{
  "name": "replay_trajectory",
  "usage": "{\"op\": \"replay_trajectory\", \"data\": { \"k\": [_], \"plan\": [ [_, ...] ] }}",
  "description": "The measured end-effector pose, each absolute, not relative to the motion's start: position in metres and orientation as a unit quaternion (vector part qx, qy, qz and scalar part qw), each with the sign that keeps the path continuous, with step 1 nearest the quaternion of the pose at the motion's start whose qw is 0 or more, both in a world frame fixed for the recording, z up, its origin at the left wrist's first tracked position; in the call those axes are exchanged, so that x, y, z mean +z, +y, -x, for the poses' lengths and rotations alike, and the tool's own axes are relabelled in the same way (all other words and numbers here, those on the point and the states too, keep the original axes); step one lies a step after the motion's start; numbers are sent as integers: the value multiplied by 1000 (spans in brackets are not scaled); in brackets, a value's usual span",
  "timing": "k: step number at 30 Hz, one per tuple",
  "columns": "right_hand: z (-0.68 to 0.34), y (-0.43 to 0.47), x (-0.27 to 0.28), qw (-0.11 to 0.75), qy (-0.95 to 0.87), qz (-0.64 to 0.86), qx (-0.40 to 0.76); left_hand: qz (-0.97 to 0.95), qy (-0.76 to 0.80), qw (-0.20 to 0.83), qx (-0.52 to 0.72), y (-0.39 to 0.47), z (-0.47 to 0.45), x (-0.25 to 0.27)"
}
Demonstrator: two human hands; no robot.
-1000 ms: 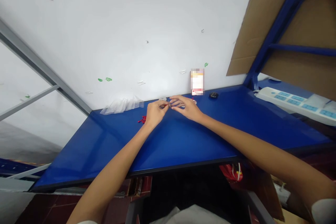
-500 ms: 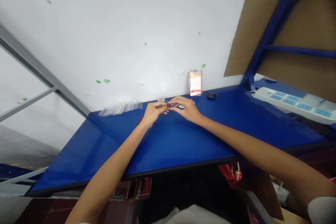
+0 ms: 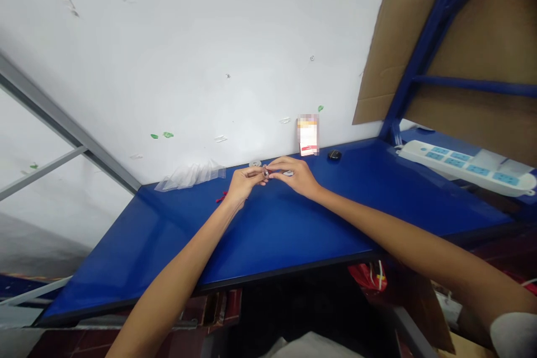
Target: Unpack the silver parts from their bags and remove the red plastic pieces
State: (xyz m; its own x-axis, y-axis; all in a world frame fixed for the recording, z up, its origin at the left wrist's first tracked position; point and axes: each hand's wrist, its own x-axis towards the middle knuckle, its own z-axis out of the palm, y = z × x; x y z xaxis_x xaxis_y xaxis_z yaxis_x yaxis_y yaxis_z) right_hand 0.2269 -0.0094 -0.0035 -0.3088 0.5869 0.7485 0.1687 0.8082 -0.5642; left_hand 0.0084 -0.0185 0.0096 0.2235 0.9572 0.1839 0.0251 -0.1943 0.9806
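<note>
A small, shiny, dark ring-like piece (image 3: 265, 173) is held above the blue table, between my two hands. My left hand (image 3: 242, 184) pinches it between thumb and fingers. From the other side, the thumb and fingertips of my right hand (image 3: 300, 175) close on its edge. The piece is too small to make out its exact kind. Behind my left fingers lies a whitish round disc (image 3: 255, 164), partly covered. A small white item (image 3: 287, 173) shows under my right hand. Some red strands (image 3: 221, 197) stick out beside my left wrist.
Clear plastic bags (image 3: 191, 174) lie along the wall on the blue table (image 3: 268, 240). A lit phone-like screen (image 3: 308, 135), blurred out, leans on the wall near a small black object (image 3: 334, 155). At the right is a white power strip (image 3: 465, 165) with blue sockets.
The small piece has turned a little between my fingers and now shows a brighter face. Both hands stay nearly in place; the whole view has shifted slightly.
</note>
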Motion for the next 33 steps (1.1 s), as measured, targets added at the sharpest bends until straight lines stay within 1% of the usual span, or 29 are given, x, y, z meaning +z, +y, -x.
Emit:
{"op": "replay_trajectory", "data": {
  "k": [7, 12, 14, 16, 19, 21, 25, 28, 33],
  "plan": [
    [-226, -13, 2, 528, -784, 250, 212, -611, 403, 476, 488, -21, -10, 11],
    [-229, -11, 4, 524, -778, 255, 237, -621, 388, 497, 466, -20, -6, 11],
    [-234, -7, 6, 512, -788, 257, 226, -626, 380, 515, 446, -19, -5, 11],
    [-242, -2, 10, 485, -812, 264, 190, -640, 381, 514, 426, -19, -4, 12],
    [-253, 5, 19, 436, -843, 275, 154, -668, 408, 458, 421, -17, -2, 15],
    [-260, 9, 25, 425, -843, 293, 154, -677, 428, 413, 433, -15, 1, 18],
    [-278, 15, 38, 399, -825, 347, 201, -688, 453, 352, 445, -11, 10, 23],
    [-296, 20, 42, 349, -833, 361, 232, -700, 464, 318, 440, -8, 15, 25],
    [-317, 33, 35, 256, -855, 391, 225, -711, 480, 283, 429, -6, 18, 23]
  ]
}}
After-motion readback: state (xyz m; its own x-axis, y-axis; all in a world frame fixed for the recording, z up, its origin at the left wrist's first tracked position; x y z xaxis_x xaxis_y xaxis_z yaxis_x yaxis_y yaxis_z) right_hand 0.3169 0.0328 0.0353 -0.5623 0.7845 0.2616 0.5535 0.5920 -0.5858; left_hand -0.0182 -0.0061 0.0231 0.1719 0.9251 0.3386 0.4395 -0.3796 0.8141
